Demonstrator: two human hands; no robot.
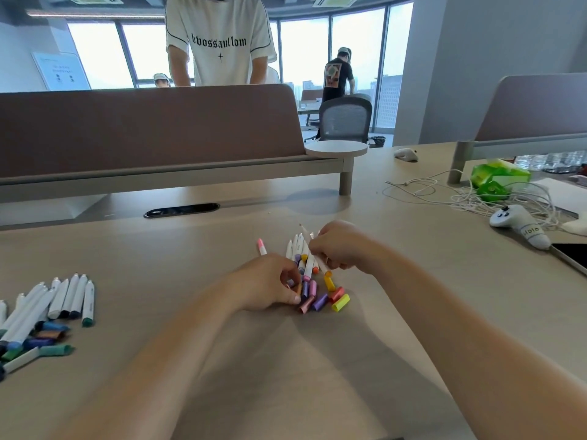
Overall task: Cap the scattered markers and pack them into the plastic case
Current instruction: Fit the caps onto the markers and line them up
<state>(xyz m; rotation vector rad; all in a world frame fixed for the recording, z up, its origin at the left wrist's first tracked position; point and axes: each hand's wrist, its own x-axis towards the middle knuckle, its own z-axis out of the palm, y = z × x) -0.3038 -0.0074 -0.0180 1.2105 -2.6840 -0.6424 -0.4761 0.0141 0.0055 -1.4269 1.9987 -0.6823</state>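
A heap of white-barrelled markers and loose caps in purple, pink, orange and yellow lies in the middle of the desk. My right hand grips one white marker with an orange end, its tip pointing away and up. My left hand rests on the caps, its fingertips pinching a small cap at the heap's left edge. A pink-capped marker lies just behind my left hand. No plastic case is in view.
A second group of markers with blue and green caps lies at the desk's left edge. White cables, a green packet and a white controller sit at the right. A brown divider runs across the back; a person stands behind it.
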